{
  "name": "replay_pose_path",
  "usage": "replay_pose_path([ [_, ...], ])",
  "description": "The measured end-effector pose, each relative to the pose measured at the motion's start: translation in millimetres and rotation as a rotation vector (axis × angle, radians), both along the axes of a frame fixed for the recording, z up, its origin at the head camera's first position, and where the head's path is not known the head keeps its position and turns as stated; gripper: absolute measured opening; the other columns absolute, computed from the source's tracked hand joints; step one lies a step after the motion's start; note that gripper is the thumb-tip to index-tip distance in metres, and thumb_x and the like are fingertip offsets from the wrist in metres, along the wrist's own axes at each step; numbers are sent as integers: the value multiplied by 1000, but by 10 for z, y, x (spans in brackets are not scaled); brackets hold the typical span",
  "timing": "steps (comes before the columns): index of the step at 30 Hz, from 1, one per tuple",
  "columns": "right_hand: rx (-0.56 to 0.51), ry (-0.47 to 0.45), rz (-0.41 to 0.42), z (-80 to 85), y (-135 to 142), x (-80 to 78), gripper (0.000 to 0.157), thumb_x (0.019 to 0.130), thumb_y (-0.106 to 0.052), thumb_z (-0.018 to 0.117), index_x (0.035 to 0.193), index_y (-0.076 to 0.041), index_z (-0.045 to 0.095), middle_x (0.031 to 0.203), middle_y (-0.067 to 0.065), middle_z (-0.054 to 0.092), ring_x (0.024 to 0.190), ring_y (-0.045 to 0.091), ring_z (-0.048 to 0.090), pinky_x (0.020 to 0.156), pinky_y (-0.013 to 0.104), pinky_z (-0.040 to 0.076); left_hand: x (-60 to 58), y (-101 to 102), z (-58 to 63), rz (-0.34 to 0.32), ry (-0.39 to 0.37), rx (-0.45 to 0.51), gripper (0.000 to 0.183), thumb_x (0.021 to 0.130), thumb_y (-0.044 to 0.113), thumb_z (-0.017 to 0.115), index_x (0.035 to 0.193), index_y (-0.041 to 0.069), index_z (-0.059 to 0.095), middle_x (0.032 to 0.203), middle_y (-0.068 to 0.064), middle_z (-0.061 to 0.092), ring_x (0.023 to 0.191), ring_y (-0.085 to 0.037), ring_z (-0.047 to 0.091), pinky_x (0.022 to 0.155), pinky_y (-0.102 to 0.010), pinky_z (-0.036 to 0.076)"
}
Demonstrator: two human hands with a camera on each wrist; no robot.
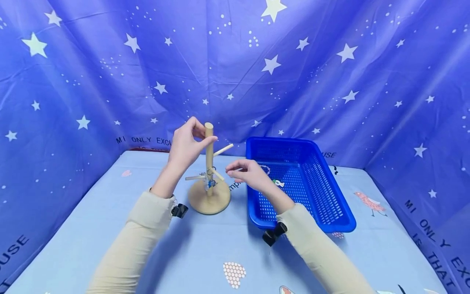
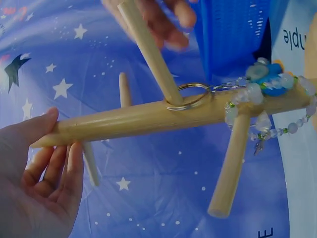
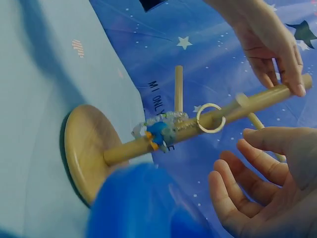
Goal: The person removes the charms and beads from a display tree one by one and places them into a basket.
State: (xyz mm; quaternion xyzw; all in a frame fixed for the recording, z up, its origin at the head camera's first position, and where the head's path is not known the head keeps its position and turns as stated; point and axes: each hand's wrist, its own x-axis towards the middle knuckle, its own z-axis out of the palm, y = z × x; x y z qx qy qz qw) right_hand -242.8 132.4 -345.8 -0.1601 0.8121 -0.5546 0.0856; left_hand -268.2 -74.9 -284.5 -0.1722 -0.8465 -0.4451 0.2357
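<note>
A wooden stand (image 1: pixel 210 153) with a round base and several pegs stands upright on the table. Near the top of its post, my left hand (image 1: pixel 185 142) pinches the wood between thumb and fingers. One peg carries a key ring with a blue charm (image 2: pixel 275 81). On another peg hangs a bracelet of pale beads (image 2: pixel 255 93), close against that charm. My right hand (image 1: pixel 251 174) is to the right of the pegs, its fingers loosely bent and holding nothing.
Right of the stand sits a blue plastic basket (image 1: pixel 324 192), partly behind my right forearm. Inside it lie a beaded bracelet (image 1: pixel 265 168) and a small white and green item (image 1: pixel 279 183). A starry blue curtain (image 1: pixel 235 61) hangs behind the table.
</note>
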Motion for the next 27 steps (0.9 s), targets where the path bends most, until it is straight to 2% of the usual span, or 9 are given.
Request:
replay_pose_path([
  [6,69,13,-2,27,-128,-110,25,92,-14,59,114,-2,64,116,14,64,103,32,63,77,34,56,76,45,-48,32,57,27,36,76,33,78,89,10,54,85,-3,68,76,-16,66,66,-31,48],
  [12,76,-28,14,13,-170,-169,24,92,-14,60,113,-4,65,113,12,65,101,27,63,82,40,55,117,34,-66,22,62,57,36,76,31,79,90,10,54,84,-3,66,77,-16,66,69,-31,49],
  [15,58,-33,19,-13,-185,-187,21,91,-13,61,109,-4,67,108,11,67,95,22,64,81,40,55,110,1,-73,-16,42,69,35,76,30,78,92,9,54,86,-3,66,79,-16,66,70,-31,52],
  [21,64,-15,36,-43,-226,-192,20,91,-13,61,107,-3,67,103,11,68,88,16,64,75,34,56,60,-118,-106,-118,12,84,30,80,26,75,98,9,58,91,-4,67,83,-15,64,73,-29,55],
  [27,59,-15,27,-39,-251,-177,16,91,-11,60,103,-2,67,97,11,68,85,17,63,74,33,56,-33,-251,-176,-209,-1,114,24,83,24,72,99,7,65,99,-7,68,98,-17,63,86,-29,52],
])
